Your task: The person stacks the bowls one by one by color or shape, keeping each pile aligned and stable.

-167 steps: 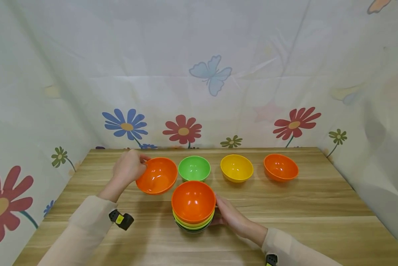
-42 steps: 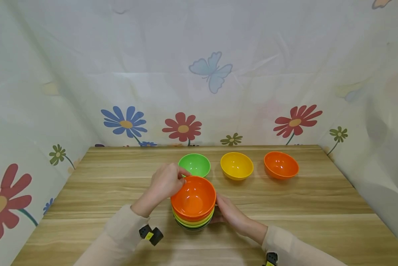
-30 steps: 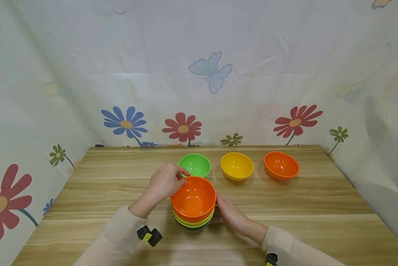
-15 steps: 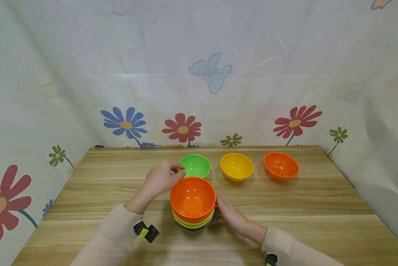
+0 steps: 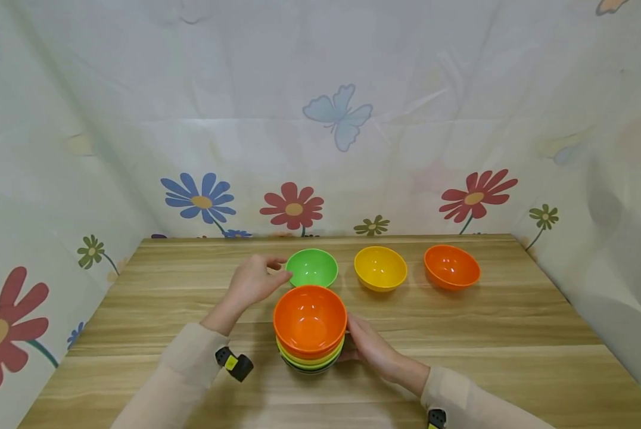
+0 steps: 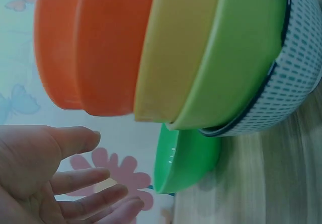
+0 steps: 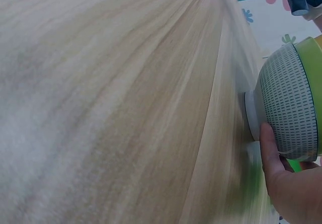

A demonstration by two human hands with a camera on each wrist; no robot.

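Note:
A nested stack of bowls stands at the front middle of the table. Its top is an orange bowl (image 5: 310, 319), with a second orange bowl (image 6: 113, 48), a yellow bowl (image 6: 178, 48), a light green bowl (image 6: 244, 53) and a white patterned bowl (image 7: 289, 98) under it. My right hand (image 5: 376, 351) rests against the stack's right side, thumb and fingers extended along the patterned bowl. Holding nothing, my left hand (image 5: 253, 280) is behind and left of the stack, fingers loosely extended, fingertips right at the left rim of a green bowl (image 5: 312, 268).
A yellow bowl (image 5: 380, 269) and an orange bowl (image 5: 451, 267) stand to the right of the green one, in a row near the back edge of the wooden table (image 5: 487, 363). A flower-printed cloth (image 5: 235, 119) hangs behind and at both sides.
The orange bowl my left hand held at the left now sits on top of the stack. That hand has let go and moved back and left to the green bowl. My right hand stays put.

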